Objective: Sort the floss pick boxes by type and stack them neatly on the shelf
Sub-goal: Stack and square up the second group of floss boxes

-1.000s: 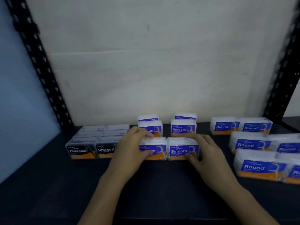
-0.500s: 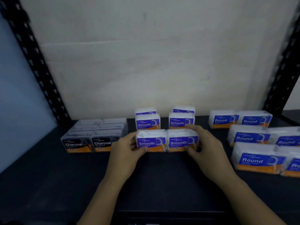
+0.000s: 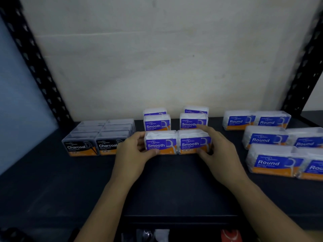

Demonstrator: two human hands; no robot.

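Observation:
Two front Smooth floss pick boxes (image 3: 161, 143) (image 3: 193, 142) stand side by side on the dark shelf (image 3: 166, 186). My left hand (image 3: 133, 151) grips the left box at its left side and lower front. My right hand (image 3: 219, 151) holds the right box at its right side, index finger raised over its top. More Smooth boxes (image 3: 157, 122) (image 3: 193, 120) stand behind in two rows. Black Charcoal boxes (image 3: 97, 137) form a block to the left. Round boxes (image 3: 272, 151) sit in rows on the right.
A white back wall (image 3: 166, 58) closes the shelf. Black perforated uprights (image 3: 35, 63) (image 3: 304, 67) stand at the back corners. Bare shelf surface lies in front of the boxes. Some objects show on a lower level (image 3: 174, 235) under the shelf's front edge.
Both hands slid from on top of the two front Smooth boxes to their outer sides, so the labels now show. The camera view drifted a little.

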